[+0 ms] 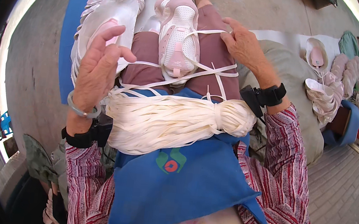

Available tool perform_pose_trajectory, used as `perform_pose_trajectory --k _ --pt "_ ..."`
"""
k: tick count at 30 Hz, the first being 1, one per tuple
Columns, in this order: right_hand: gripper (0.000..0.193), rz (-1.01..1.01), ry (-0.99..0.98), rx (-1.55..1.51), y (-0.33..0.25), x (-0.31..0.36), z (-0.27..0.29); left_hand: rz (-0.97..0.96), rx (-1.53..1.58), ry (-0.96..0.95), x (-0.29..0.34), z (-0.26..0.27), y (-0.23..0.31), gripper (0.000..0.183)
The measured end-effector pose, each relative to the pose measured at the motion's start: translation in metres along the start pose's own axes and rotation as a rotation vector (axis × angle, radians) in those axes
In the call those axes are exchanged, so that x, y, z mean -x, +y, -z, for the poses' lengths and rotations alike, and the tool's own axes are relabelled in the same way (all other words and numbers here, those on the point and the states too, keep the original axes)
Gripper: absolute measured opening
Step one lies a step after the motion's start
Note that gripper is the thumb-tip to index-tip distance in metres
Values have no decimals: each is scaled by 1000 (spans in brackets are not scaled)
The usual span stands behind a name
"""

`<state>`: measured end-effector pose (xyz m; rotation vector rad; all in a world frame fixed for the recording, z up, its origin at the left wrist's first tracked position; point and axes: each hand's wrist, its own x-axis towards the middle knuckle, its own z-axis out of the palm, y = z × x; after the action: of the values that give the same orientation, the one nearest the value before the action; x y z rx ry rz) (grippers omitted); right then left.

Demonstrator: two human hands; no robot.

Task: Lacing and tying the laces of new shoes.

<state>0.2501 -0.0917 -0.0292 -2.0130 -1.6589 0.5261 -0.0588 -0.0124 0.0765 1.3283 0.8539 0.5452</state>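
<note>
A pink and white sneaker upper (180,44) with a mesh tongue lies across my thighs. One taut strand of its white shoelace (147,64) runs left to my left hand (97,67); the index finger and thumb stick out, while the other fingers look curled around the lace, partly hidden. Out to the right, my right hand (245,43) pinches another strand between thumb and fingers, drawn away from the eyelets. More loose laces cross below the upper. A thick bundle of cream shoelaces (164,121), tied near its right end, rests on my blue apron (179,180).
Stacked pink and white uppers (114,6) stand beside my left hand on a blue sheet (68,43). More uppers (327,93) lie at the right, near a blue chair (346,122). Another person's leg (54,186) shows at lower left.
</note>
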Motion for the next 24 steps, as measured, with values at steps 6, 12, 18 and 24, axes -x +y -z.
perform_pose_trajectory --k 6,12,18,24 --pt "18 184 -66 184 -18 -11 -5 243 -77 -113 -20 -6 -39 29" --pt "13 597 -203 -316 -71 13 4 242 46 -53 -32 -10 -52 21" --pt "14 -95 -308 -366 -19 24 19 297 -104 -10 -36 -19 -57 27" --pt "14 65 -186 -7 15 23 28 214 -93 72 -33 -4 -46 30"
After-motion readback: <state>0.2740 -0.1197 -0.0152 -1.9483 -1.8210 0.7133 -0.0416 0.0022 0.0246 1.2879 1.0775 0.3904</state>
